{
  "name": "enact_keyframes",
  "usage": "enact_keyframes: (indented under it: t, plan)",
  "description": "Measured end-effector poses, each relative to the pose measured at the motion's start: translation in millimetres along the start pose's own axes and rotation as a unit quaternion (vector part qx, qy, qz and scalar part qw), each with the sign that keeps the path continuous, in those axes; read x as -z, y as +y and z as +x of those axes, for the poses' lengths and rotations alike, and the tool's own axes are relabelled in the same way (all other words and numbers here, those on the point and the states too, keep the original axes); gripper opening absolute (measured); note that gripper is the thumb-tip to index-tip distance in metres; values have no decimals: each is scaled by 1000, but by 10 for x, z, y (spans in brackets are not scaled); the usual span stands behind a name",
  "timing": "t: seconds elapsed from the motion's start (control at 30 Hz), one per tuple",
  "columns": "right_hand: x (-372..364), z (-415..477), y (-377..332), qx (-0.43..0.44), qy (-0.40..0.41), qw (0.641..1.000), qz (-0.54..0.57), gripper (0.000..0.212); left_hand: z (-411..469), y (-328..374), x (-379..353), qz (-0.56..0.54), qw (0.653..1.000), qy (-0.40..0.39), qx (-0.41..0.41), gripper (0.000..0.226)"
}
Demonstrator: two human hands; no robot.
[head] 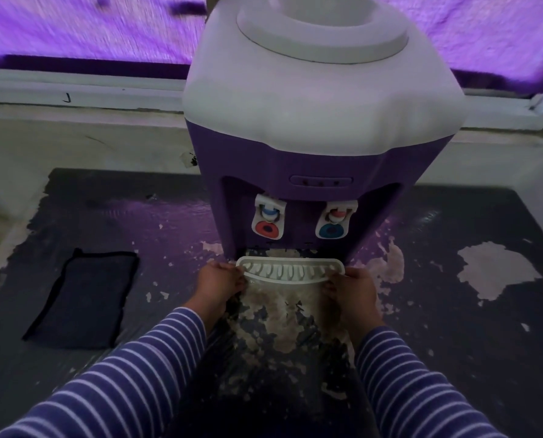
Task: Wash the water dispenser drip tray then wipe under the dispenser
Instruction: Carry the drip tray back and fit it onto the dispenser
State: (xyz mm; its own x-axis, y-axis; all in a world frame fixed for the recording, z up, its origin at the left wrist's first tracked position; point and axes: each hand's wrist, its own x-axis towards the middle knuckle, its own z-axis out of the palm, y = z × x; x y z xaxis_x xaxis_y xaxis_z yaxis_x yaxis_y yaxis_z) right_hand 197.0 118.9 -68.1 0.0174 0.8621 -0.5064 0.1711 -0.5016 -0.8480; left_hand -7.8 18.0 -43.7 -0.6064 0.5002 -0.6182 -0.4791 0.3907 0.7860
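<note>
A purple and white water dispenser stands on a dark counter with peeling paint. Its white slotted drip tray sits at the foot of the dispenser, just in front of the base. My left hand grips the tray's left end. My right hand grips its right end. Both arms wear blue striped sleeves. The red tap and blue tap are right above the tray.
A dark folded cloth lies flat on the counter to the left of my left arm. A window sill and purple-lit pane run behind the dispenser. Bare patches of chipped paint spread in front of and to the right of the dispenser.
</note>
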Motion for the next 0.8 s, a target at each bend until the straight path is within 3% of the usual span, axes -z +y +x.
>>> enact_keyframes:
  t: [0.33,0.53,0.67,0.8]
  plan:
    - [-39,74,-57,-19,12,1000,6,19,43,11,-17,-15,1000,11,-1,19]
    - [-93,53,-160,-29,28,999,35,10,78,42,-45,-13,1000,23,2,16]
    - [-113,79,-214,-2,18,999,-47,12,100,58,-91,-11,999,33,-4,18]
    - [-142,67,-273,-8,15,998,-55,16,117,88,-120,-5,999,42,-9,22]
